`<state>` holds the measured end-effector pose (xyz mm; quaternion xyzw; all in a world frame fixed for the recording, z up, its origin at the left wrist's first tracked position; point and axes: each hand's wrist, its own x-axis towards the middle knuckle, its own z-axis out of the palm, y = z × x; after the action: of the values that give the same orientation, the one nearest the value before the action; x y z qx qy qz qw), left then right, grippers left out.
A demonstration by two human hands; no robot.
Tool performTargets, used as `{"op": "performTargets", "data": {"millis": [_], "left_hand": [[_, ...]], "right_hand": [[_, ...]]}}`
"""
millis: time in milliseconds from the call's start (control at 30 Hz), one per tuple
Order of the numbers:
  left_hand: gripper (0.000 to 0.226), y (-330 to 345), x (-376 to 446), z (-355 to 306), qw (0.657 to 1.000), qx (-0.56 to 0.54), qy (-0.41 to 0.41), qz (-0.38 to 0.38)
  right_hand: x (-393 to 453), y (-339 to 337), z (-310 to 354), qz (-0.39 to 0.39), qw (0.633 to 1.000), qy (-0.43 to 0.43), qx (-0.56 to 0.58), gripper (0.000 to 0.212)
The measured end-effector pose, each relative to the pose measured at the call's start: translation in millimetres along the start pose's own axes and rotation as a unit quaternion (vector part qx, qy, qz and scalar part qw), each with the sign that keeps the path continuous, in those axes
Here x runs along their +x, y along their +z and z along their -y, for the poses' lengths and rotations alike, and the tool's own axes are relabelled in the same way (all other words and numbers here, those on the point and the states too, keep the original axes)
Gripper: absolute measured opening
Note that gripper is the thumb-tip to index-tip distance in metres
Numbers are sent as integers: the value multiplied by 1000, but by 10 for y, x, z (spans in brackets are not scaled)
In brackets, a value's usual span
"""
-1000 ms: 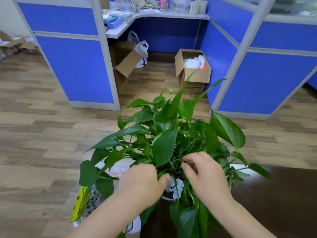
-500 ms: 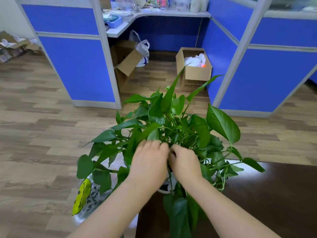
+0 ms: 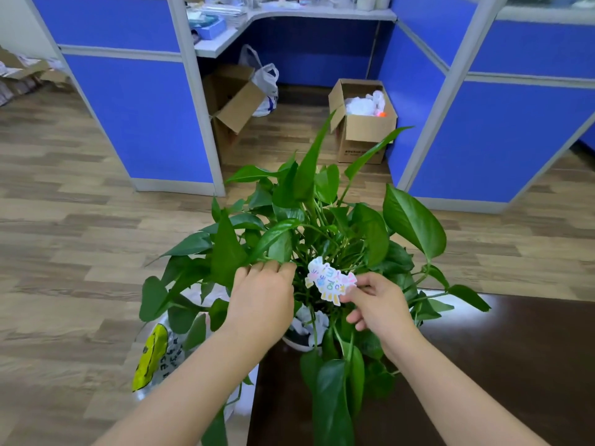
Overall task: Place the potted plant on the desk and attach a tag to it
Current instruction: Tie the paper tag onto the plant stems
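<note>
Pot (image 3: 297, 341) mostly hidden under leaves (image 3: 328, 239)

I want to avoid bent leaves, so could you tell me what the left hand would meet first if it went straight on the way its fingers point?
Probably the leaf just beyond the left hand; depth is uncertain.

Pale wood-plank flooring (image 3: 64, 239) runs to blue office partition panels with grey frames (image 3: 141, 117) at the far side. Between them sits a white corner worktop (image 3: 289, 14) — cluttered, contents unclear. Beneath it stand two open brown cardboard boxes (image 3: 363, 123) and a white plastic bag (image 3: 264, 82).
</note>
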<state>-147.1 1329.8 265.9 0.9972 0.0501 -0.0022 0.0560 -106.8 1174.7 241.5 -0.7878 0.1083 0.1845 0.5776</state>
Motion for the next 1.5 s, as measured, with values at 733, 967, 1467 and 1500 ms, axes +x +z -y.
{"op": "performTargets", "data": {"millis": [733, 967, 1467, 1500], "left_hand": [[26, -157, 599, -159, 979, -36, 59, 192], [43, 86, 564, -89, 982, -5, 39, 183], [50, 161, 436, -88, 984, 66, 132, 99], [48, 171, 430, -92, 984, 67, 133, 94]], "right_hand": [[48, 33, 35, -48, 955, -137, -257, 20], [151, 68, -106, -23, 929, -108, -354, 27], [86, 131, -123, -108, 883, -123, -441, 27], [82, 128, -121, -112, 882, -121, -441, 28]]}}
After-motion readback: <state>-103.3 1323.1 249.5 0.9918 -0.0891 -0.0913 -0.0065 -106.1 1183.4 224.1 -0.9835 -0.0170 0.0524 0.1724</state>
